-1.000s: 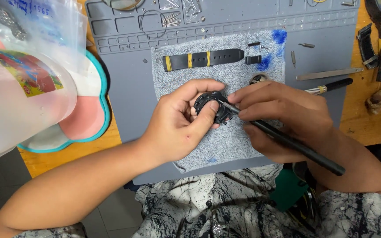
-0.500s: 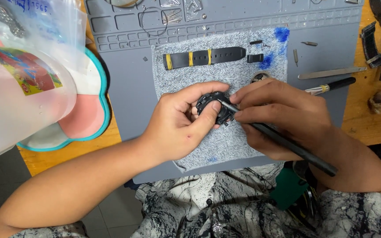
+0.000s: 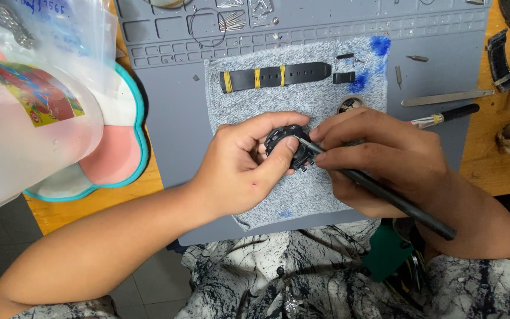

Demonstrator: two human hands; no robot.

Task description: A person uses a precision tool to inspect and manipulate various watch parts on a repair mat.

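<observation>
Both hands worked over the grey cloth (image 3: 302,195) near the counter's front edge. Our left hand (image 3: 240,168) was closed around the black watch case (image 3: 287,147), thumb pressing its side. Our right hand (image 3: 385,159) pinched a thin black tool (image 3: 396,201), tip touching the case. We judged that prying was underway; next came steady, careful pressure.

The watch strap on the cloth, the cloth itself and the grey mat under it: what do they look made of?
Watch strap: likely rubber or silicone, matte black with yellow bands, lying limp and flat.
Cloth: knitted or towel-like fabric, speckled grey with a fuzzy surface and blue stains.
Mat: probably silicone or soft rubber, smooth matte grey with moulded compartments along its top edge.
</observation>
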